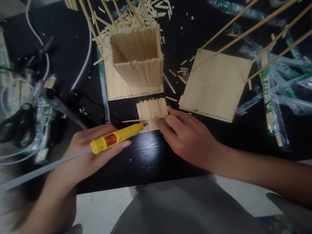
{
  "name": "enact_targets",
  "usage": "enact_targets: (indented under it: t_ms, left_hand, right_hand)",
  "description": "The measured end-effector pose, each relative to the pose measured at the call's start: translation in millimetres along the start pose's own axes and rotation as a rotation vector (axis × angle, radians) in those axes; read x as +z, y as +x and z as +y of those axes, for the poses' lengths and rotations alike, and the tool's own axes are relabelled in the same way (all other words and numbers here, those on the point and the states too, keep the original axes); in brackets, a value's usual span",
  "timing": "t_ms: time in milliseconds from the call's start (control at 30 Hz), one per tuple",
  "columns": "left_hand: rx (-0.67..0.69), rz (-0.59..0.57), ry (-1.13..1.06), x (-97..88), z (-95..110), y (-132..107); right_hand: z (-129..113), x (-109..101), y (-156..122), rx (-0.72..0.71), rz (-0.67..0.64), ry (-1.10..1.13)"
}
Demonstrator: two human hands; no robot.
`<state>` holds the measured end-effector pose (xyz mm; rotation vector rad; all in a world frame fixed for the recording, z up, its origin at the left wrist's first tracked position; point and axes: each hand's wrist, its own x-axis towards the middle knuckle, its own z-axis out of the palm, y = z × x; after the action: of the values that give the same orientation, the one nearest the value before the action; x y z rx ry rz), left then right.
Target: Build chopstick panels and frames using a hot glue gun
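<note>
My left hand (95, 146) is closed around a yellow pen-shaped tool (117, 137) with a red window and a pale cord running off its back end. The tool's dark tip points at a small panel of cut wooden sticks (153, 105) on the black table. One thin stick (133, 120) lies crosswise over the panel. With its fingertips, my right hand (185, 135) pinches and presses that stick near the panel's right side. Part of the panel is hidden beneath those fingers.
Behind the panel stands an open box of sticks (137, 70) on a stick base. To the right lies a square stick panel (219, 84) with long upright sticks at its corners. Scissors (19, 122) and cords lie left; wrapped chopsticks (268, 97) right; cut pieces (131, 19) are heaped behind.
</note>
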<state>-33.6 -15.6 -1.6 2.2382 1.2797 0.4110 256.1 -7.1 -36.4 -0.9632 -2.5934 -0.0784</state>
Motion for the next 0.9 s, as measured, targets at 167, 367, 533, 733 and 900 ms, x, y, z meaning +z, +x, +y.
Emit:
enact_targets:
  t_ms: [167,367,533,733,900]
  left_hand:
    - [0.019,0.007,0.024,-0.5,-0.4,1.3]
    - [0.000,0.000,0.028,-1.6,1.9,0.5]
    - [0.016,-0.063,-0.014,-3.7,3.4,-0.6]
    - [-0.022,-0.079,-0.044,-6.6,4.6,-0.1]
    - [-0.018,0.017,-0.003,-5.1,5.0,0.1]
  right_hand:
    - [0.5,-0.8,-0.7,0.002,-0.016,-0.012]
    - [0.8,-1.1,-0.6,-0.004,-0.024,-0.014]
    - [0.6,-0.8,-0.1,-0.007,-0.006,0.008]
    - [0.8,-1.4,-0.2,-0.002,-0.016,-0.001]
    - [0.8,-1.2,-0.7,-0.002,-0.013,0.008]
